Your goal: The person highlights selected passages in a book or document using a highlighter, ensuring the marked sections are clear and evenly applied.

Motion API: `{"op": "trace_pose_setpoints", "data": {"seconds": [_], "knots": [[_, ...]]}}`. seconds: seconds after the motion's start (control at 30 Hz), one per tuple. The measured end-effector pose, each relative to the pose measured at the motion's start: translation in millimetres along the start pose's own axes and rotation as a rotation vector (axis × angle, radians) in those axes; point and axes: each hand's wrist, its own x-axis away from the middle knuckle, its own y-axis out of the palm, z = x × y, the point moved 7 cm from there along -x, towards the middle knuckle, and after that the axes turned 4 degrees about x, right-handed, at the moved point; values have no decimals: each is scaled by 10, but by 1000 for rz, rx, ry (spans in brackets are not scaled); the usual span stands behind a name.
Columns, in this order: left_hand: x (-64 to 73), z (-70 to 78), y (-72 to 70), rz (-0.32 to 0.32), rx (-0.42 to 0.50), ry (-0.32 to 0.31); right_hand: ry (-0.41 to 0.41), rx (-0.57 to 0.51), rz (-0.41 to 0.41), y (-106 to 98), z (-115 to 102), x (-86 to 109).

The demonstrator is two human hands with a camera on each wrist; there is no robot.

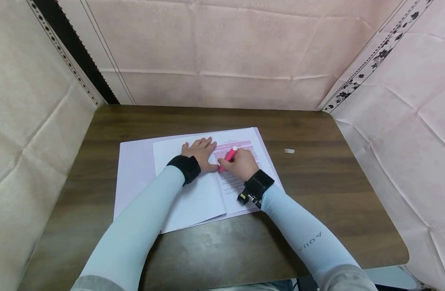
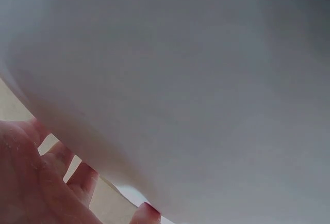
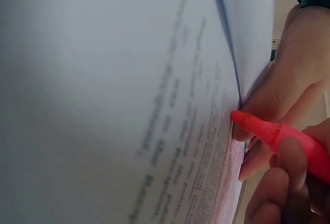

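Note:
Sheets of white paper (image 1: 195, 202) lie open on the table, and the right-hand page carries printed lines, the upper ones marked in pink. My right hand (image 1: 244, 165) pinches a pink highlighter (image 1: 230, 154) over that page. In the right wrist view the highlighter's tip (image 3: 238, 116) meets the paper near the fold, beside the left thumb. My left hand (image 1: 200, 153) rests with spread fingers on the left page, its thumb reaching toward the fold. The left wrist view shows part of the left hand (image 2: 41, 182) below a blurred pale surface.
A brown wooden table (image 1: 317, 194) bears the papers. Beneath the pages lies a larger pale lilac sheet (image 1: 135, 169). One small whitish piece (image 1: 289, 151) sits to the right of the papers. Pale cloth (image 1: 222, 52) hangs behind the table and at both sides.

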Motion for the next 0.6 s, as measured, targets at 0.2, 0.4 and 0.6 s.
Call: {"op": "trace_pose_setpoints", "data": {"seconds": [0.2,0.4,0.6], "knots": [[-50,-11,8,17,-13,4,-7,17,22,-30,-61,14],[-64,-25,33,15,-5,-1,4,43,25,-11,-92,20],[-57,-21,38,13,-7,-5,19,41,20,-5,-78,24]]}}
